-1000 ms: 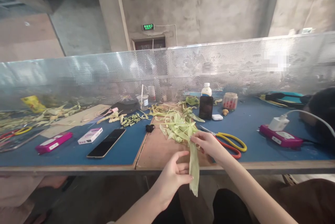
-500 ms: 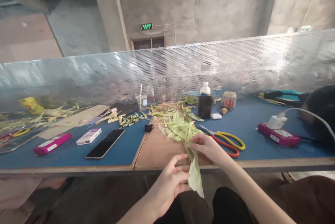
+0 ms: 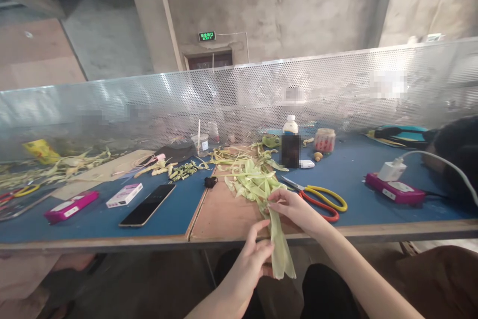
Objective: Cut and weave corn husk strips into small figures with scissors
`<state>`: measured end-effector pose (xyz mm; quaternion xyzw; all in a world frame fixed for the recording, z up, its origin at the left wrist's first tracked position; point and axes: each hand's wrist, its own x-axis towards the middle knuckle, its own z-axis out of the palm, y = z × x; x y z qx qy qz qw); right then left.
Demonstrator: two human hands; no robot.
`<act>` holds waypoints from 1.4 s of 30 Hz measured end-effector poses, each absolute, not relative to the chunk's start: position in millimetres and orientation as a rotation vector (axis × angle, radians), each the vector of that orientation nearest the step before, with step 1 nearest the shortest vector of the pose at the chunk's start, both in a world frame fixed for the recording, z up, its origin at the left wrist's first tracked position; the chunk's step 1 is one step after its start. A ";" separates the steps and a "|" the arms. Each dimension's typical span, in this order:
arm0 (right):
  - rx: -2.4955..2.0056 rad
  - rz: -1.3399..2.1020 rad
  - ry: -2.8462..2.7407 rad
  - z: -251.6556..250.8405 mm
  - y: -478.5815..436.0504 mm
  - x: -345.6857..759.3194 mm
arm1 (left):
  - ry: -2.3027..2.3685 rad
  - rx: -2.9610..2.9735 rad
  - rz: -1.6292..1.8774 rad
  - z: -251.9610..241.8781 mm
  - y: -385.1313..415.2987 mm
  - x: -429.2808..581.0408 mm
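Note:
A long pale green corn husk hangs over the table's front edge, its lower end fanned into flaps. My right hand pinches its upper part between thumb and fingers. Lower down, my left hand has its bent fingers closed on the husk's left side; some fingertips are hidden behind it. Just beyond the hands lies a heap of husk strips. To the right of my right hand rest scissors with one yellow and one red handle.
Left on the blue table are a black phone, a small box and a magenta power strip. Behind stand a bottle and a jar. Another magenta strip with a charger lies right. A perforated metal screen runs behind.
My left hand has moved slightly right along the husk, its fingers drawn in closer. The husk's lower end has spread wider. My right hand stays nearly in place.

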<state>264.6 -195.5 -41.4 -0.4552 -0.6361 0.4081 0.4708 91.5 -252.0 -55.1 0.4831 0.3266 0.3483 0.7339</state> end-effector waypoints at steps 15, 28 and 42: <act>-0.893 1.324 -1.411 -31.2 -205.3 263.1 | 0.742 1.065 0.806 -51.3 -254.7 94.7; -0.713 1.409 -1.337 -32.5 -209.5 256.6 | 0.768 1.159 0.764 -31.5 -259.2 89.0; -0.734 1.420 -1.264 -32.4 -210.0 250.2 | 0.719 1.248 0.734 -24.1 -259.2 81.8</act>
